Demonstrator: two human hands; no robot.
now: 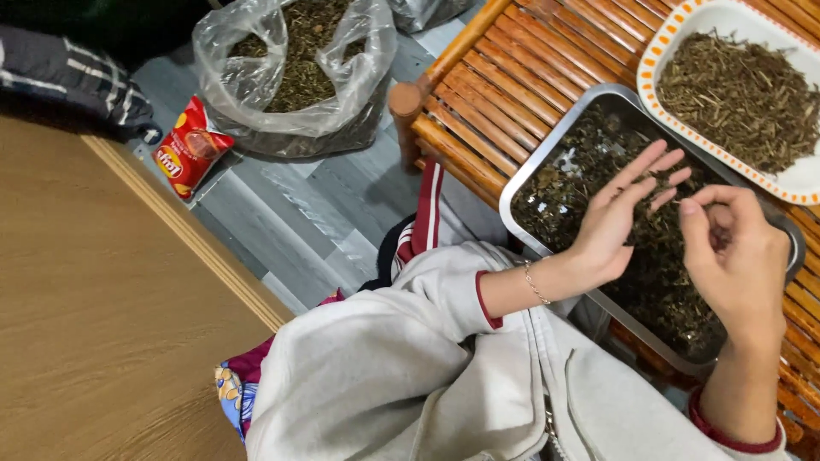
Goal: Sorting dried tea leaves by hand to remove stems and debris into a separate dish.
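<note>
Both of our hands worked over the metal tray (523, 181) of dark dried leaves (589, 183) at the centre right of the frame: our left hand (617, 215) lay spread flat with fingers wide on the leaves, while our right hand (736, 256) was curled just beside it, thumb and fingers pinched together, though we could not tell what it held. Above the tray at the upper right, on the bamboo table (495, 94), sat a white dish (675, 26) of dried stems, and at the upper left, on the grey floor, stood a clear plastic bag (256, 77) of leaves with a red snack packet (190, 147) beside it.
</note>
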